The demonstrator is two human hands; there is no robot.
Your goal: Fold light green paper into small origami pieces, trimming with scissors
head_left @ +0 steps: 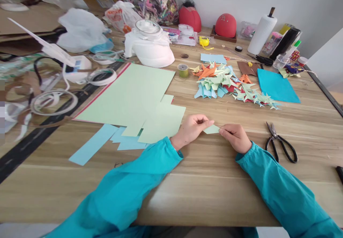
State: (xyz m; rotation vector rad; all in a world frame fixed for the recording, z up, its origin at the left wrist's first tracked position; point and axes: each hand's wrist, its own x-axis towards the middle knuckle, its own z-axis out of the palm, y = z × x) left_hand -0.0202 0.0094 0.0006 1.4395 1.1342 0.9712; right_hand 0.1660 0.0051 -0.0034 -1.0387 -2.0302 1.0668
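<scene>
A small piece of pale green folded paper [212, 129] is held between my two hands, just above the wooden table. My left hand [191, 129] pinches its upper left edge between thumb and fingers. At its right corner, my right hand [235, 136] grips the paper with thumb and forefinger. Large pale green paper sheets [134, 91] lie to the left, with light blue paper strips [93, 143] under and beside them. Beyond my hands is a pile of folded paper stars [222, 79] in green, orange, blue and red. Black-handled scissors [280, 143] rest to the right with their blades slightly apart.
A spool of thread [183, 71] stands near the pile. A turquoise cloth [278, 85] lies at the right. Tape rolls [102, 76] and a white glue gun [76, 68] crowd the left. Farther back are a white wrapped form [150, 49], red pincushions [225, 25] and a yellow tape measure [204, 41].
</scene>
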